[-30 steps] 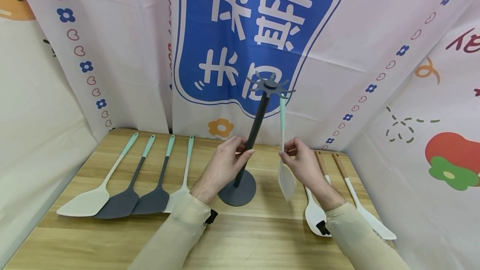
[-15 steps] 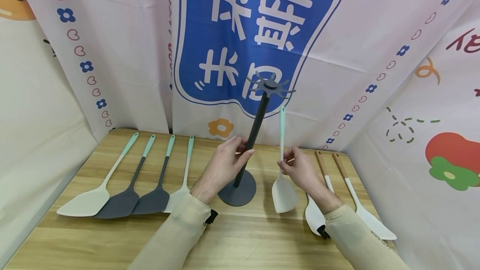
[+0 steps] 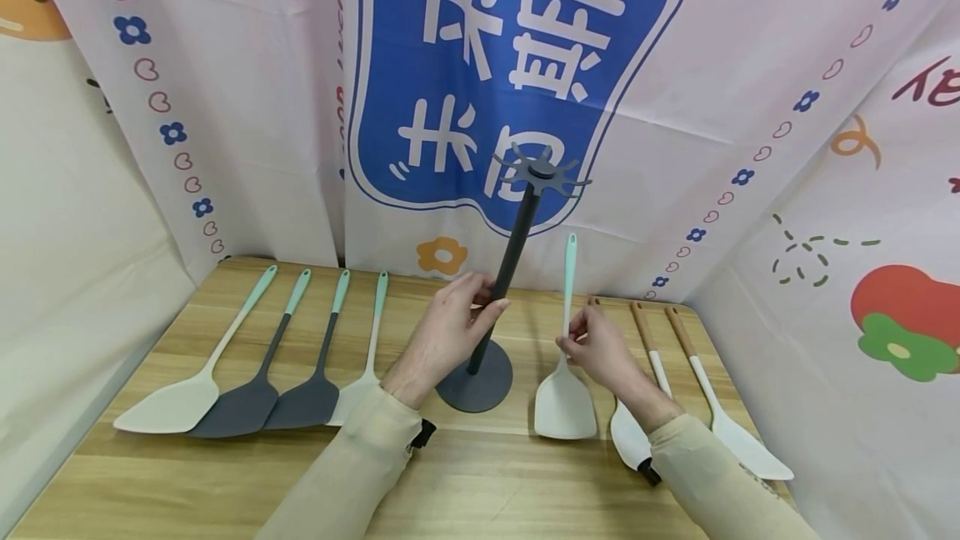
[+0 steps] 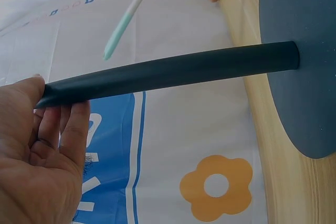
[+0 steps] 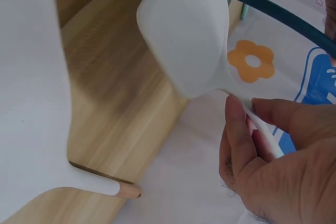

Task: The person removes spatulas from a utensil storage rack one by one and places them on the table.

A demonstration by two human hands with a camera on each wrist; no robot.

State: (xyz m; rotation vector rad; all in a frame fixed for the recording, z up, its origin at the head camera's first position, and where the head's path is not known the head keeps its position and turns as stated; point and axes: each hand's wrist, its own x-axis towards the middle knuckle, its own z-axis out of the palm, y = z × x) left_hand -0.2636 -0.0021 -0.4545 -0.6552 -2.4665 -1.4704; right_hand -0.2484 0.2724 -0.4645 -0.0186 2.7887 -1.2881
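Observation:
In the head view my left hand (image 3: 448,327) holds the dark pole of a utensil stand (image 3: 513,252), thumb on one side and fingers on the other. A round base and a ring of hooks at the top belong to this stand. To its right, my right hand (image 3: 606,350) pinches the thin shaft of a white spatula (image 3: 565,407) with a mint handle. The spatula's handle end points up, below and apart from the hooks. In the right wrist view the thumb and fingertips grip the shaft just above the white blade (image 5: 189,30).
At left lie several mint-handled spatulas (image 3: 176,402), white and dark grey, partly overlapping. At right lie white utensils with wooden handles (image 3: 681,332), partly hidden by my right arm. A printed cloth (image 3: 637,215) hangs behind the wooden table (image 3: 480,473).
My right hand has brought the spatula down from beside the hooks. Its blade has turned to show its broad face. My left hand and the stand have stayed still.

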